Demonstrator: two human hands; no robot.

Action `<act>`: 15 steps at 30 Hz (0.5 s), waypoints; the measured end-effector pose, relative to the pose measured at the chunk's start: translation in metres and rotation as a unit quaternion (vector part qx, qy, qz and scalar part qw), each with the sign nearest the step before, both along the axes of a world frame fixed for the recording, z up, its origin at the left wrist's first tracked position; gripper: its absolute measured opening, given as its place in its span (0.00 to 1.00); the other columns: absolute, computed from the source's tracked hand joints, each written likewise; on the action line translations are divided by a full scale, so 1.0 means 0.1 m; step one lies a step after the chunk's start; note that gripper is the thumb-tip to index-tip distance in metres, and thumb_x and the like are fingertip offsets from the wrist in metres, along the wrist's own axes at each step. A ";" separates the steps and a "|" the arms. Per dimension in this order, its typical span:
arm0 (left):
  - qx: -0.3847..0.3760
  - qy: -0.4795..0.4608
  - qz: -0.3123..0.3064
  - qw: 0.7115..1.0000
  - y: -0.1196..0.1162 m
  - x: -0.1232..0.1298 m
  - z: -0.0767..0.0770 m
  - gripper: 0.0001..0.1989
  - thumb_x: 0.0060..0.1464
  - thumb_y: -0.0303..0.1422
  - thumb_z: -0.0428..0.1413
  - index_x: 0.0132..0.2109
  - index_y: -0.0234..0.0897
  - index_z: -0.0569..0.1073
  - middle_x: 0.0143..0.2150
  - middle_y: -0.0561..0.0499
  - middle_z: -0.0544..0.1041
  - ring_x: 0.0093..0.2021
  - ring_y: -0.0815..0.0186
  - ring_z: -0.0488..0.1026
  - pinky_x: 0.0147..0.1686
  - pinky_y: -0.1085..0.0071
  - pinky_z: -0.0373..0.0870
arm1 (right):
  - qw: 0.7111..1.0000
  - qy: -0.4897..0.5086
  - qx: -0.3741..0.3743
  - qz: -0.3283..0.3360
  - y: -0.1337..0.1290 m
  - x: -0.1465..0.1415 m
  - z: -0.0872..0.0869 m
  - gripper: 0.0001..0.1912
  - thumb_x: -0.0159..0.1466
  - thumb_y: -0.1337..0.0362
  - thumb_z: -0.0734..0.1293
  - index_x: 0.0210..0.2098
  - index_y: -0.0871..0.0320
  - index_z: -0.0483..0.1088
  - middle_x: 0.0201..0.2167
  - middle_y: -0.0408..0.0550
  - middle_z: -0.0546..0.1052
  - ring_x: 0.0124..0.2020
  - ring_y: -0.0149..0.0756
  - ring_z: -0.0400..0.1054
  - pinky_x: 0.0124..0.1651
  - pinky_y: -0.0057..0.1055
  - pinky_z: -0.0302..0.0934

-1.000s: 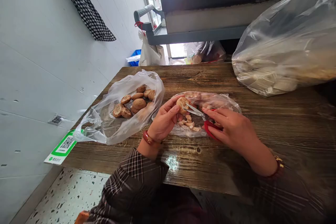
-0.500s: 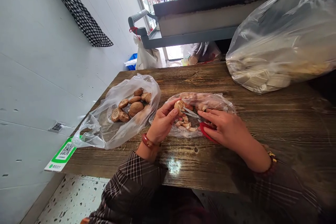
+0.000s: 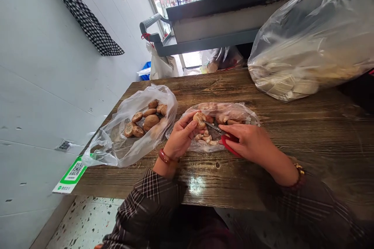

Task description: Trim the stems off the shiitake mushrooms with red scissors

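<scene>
Between the thumb and fingers of my left hand is a mushroom, its pale underside turned toward the scissors. My right hand grips red-handled scissors, whose blades are closed together with the tips at the mushroom's underside. Both hands are over a clear plastic bag on the table. Cut mushroom stems lie in it in front of my fingers, and more mushrooms show behind the scissors. To the left, a second plastic bag lies open with several brown mushroom caps in it.
The dark wooden table runs up to a white wall on the left. A large clear bag of pale contents stands at the back right. A green QR-code card sits at the left corner. Beyond is a grey metal frame.
The scissor blades have gone from spread apart to closed at the mushroom. My left hand still holds the mushroom in nearly the same place. The view has shifted slightly.
</scene>
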State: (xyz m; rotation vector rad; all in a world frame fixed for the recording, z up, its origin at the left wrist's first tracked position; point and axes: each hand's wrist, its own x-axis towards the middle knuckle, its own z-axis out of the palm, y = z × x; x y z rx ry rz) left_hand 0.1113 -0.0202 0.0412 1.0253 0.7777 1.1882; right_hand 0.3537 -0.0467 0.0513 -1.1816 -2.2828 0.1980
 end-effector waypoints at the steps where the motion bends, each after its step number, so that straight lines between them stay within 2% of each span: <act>1: -0.003 -0.008 0.000 1.000 0.00 -0.01 0.00 0.22 0.54 0.40 0.70 0.55 0.41 0.81 0.49 0.47 0.82 0.41 0.66 0.80 0.42 0.69 0.81 | 1.000 0.007 -0.001 -0.002 0.00 0.00 0.00 0.15 0.66 0.63 0.69 0.50 0.51 0.81 0.41 0.49 0.85 0.39 0.42 0.79 0.36 0.33 0.68; 6: 0.007 -0.033 0.035 0.999 0.02 -0.05 0.01 0.21 0.55 0.38 0.70 0.55 0.42 0.78 0.56 0.47 0.80 0.48 0.65 0.80 0.49 0.69 0.79 | 0.999 0.030 -0.019 -0.004 -0.01 0.02 0.02 0.20 0.66 0.63 0.69 0.57 0.53 0.78 0.39 0.49 0.83 0.32 0.39 0.76 0.35 0.34 0.67; 9: 0.024 -0.023 0.029 0.999 0.01 -0.03 0.01 0.25 0.52 0.35 0.71 0.57 0.44 0.77 0.59 0.47 0.79 0.53 0.62 0.78 0.53 0.65 0.79 | 0.997 0.062 -0.041 0.004 0.00 0.02 0.02 0.20 0.66 0.62 0.70 0.56 0.52 0.79 0.39 0.49 0.83 0.33 0.38 0.76 0.36 0.34 0.68; 15: 0.061 0.016 0.025 0.998 0.00 0.02 -0.02 0.28 0.51 0.34 0.72 0.59 0.44 0.79 0.56 0.46 0.81 0.54 0.60 0.78 0.58 0.63 0.75 | 0.997 0.068 -0.047 -0.001 0.00 0.02 -0.01 0.20 0.65 0.60 0.71 0.56 0.53 0.80 0.38 0.49 0.83 0.32 0.40 0.75 0.37 0.37 0.69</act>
